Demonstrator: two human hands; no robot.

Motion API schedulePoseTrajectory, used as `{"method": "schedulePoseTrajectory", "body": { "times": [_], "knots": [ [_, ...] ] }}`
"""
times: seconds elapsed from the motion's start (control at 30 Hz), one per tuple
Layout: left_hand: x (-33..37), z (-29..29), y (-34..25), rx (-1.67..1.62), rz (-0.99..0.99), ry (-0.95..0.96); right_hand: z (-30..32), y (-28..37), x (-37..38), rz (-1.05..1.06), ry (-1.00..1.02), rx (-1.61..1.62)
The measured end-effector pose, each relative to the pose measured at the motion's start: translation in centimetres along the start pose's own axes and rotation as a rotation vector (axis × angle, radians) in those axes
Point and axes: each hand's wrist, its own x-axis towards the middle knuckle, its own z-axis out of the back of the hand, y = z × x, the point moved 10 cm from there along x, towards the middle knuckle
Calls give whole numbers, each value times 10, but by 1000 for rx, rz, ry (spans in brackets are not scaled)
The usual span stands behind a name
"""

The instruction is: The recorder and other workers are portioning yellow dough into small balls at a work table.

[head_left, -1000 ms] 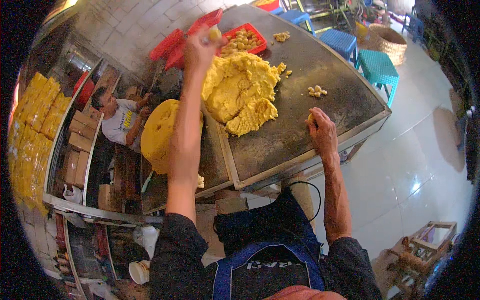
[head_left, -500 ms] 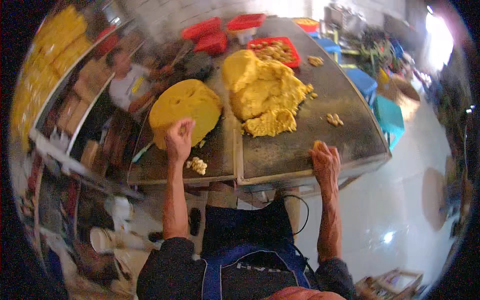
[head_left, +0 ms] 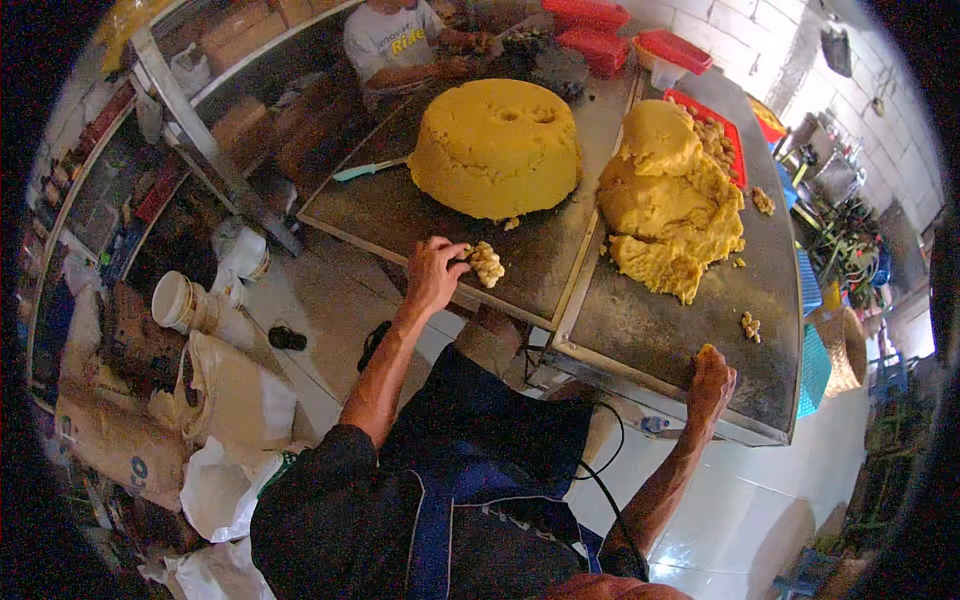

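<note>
Table (head_left: 640, 330): left hand (head_left: 432, 275) now lower.

Bare tabletop (head_left: 640, 330) lies open between the left hand (head_left: 432, 275) and right hand (head_left: 708, 385). Farther in, the round yellow dough mound (head_left: 495, 148) and the torn dough heap (head_left: 670, 200) block the way, with scattered crumbs (head_left: 748, 325) near the right edge.

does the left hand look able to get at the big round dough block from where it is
Probably yes. The left hand rests at the table's near edge beside a small dough clump, and only bare metal top and a few crumbs lie between it and the big round dough block. Nothing stands in the way.
</note>
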Motion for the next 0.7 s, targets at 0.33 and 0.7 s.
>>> {"method": "schedulePoseTrajectory", "body": {
  "times": [0.33,0.7],
  "knots": [
    [2,11,50,-518,235,-238,4,-24,-2,92,-87,-92],
    [40,-63,-194,-963,-82,427,16,-44,-1,-161,-265,191]
  ]
}}
